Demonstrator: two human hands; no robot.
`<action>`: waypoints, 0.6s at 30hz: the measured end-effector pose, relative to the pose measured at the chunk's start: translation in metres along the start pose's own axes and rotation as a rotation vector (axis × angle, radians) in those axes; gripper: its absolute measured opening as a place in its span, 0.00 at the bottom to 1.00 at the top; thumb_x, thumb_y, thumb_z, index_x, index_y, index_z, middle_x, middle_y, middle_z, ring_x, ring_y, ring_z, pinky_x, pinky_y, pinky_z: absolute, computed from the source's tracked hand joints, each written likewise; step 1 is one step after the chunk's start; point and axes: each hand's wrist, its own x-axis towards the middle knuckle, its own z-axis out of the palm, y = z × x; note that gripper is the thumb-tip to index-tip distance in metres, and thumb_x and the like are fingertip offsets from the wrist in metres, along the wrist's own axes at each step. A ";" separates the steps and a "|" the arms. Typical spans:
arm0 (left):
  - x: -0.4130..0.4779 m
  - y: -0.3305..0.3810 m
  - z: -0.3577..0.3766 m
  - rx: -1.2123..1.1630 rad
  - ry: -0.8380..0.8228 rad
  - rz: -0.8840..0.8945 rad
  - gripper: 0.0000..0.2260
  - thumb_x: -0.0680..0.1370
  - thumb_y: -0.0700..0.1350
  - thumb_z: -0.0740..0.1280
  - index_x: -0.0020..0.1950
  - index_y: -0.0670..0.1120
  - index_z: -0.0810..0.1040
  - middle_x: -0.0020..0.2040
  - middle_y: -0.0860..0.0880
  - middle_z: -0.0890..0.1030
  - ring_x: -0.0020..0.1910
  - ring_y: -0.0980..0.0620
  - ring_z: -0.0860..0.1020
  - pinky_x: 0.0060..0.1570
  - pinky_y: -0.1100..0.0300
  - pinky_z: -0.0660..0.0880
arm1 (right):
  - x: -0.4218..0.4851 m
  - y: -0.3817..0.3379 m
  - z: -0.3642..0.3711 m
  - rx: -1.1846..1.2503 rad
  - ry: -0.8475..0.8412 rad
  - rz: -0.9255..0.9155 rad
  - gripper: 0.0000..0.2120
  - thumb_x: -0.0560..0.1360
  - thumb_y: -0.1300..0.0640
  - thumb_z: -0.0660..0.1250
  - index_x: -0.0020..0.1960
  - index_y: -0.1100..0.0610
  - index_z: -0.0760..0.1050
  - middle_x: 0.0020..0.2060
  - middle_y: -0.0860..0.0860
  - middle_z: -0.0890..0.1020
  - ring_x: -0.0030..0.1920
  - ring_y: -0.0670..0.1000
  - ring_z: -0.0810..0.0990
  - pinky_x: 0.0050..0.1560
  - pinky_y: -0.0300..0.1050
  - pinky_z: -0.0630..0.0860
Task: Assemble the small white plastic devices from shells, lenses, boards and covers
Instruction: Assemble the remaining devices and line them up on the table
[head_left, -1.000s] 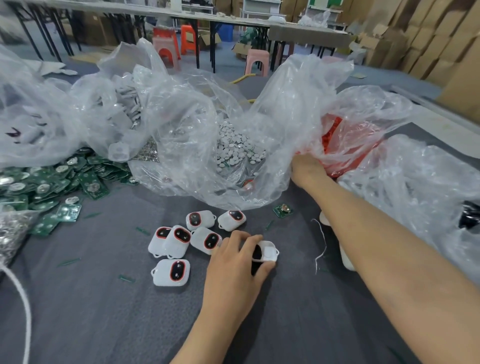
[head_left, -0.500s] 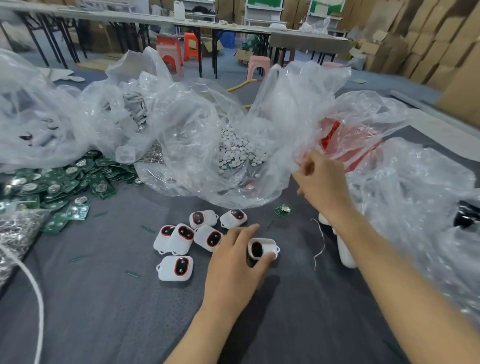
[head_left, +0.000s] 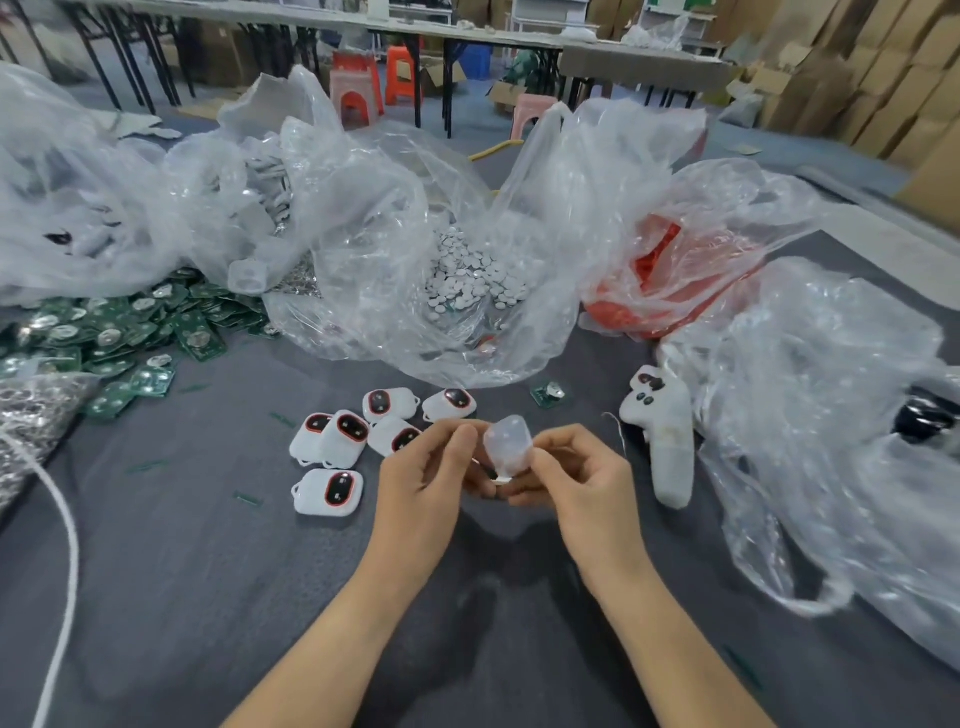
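Both hands meet above the grey table top. My left hand (head_left: 426, 467) and my right hand (head_left: 571, 475) pinch a small white shell (head_left: 508, 446) between their fingertips, with its smooth back turned up. Whether anything else is pinched with it is hidden by the fingers. Several assembled white devices (head_left: 358, 436) with red-rimmed dark lenses lie just left of my hands. One lies apart, nearer to me (head_left: 328, 491). A single green board (head_left: 548, 392) lies behind my hands.
A heap of green boards (head_left: 109, 338) fills the left. Clear bags hold white round discs (head_left: 467, 275), white shells (head_left: 260, 192) and red parts (head_left: 654, 265). A white tool (head_left: 667, 441) lies right of my hands. A white cord (head_left: 62, 519) runs down the left edge.
My right hand left the red-parts bag and came down to the centre. My left hand lifted the shell off the table, and both hands now hold it.
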 end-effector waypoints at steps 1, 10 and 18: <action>0.000 0.001 0.001 0.008 -0.002 -0.005 0.09 0.80 0.39 0.63 0.47 0.47 0.81 0.36 0.50 0.83 0.32 0.55 0.80 0.34 0.64 0.77 | 0.000 0.001 0.001 -0.027 -0.010 -0.013 0.05 0.75 0.71 0.64 0.42 0.65 0.75 0.32 0.59 0.83 0.30 0.56 0.83 0.30 0.41 0.79; 0.001 0.004 0.001 -0.023 0.018 -0.044 0.07 0.73 0.49 0.66 0.45 0.48 0.81 0.34 0.50 0.82 0.29 0.56 0.77 0.32 0.67 0.74 | 0.001 -0.002 -0.003 -0.059 0.005 -0.070 0.06 0.75 0.70 0.65 0.42 0.62 0.77 0.30 0.54 0.81 0.27 0.54 0.80 0.28 0.41 0.77; 0.000 -0.001 -0.001 0.177 0.050 0.044 0.11 0.76 0.40 0.69 0.56 0.52 0.77 0.47 0.52 0.81 0.37 0.57 0.79 0.37 0.67 0.73 | 0.001 -0.005 -0.005 -0.048 -0.029 -0.117 0.11 0.74 0.72 0.64 0.42 0.58 0.79 0.30 0.51 0.80 0.27 0.50 0.77 0.29 0.39 0.74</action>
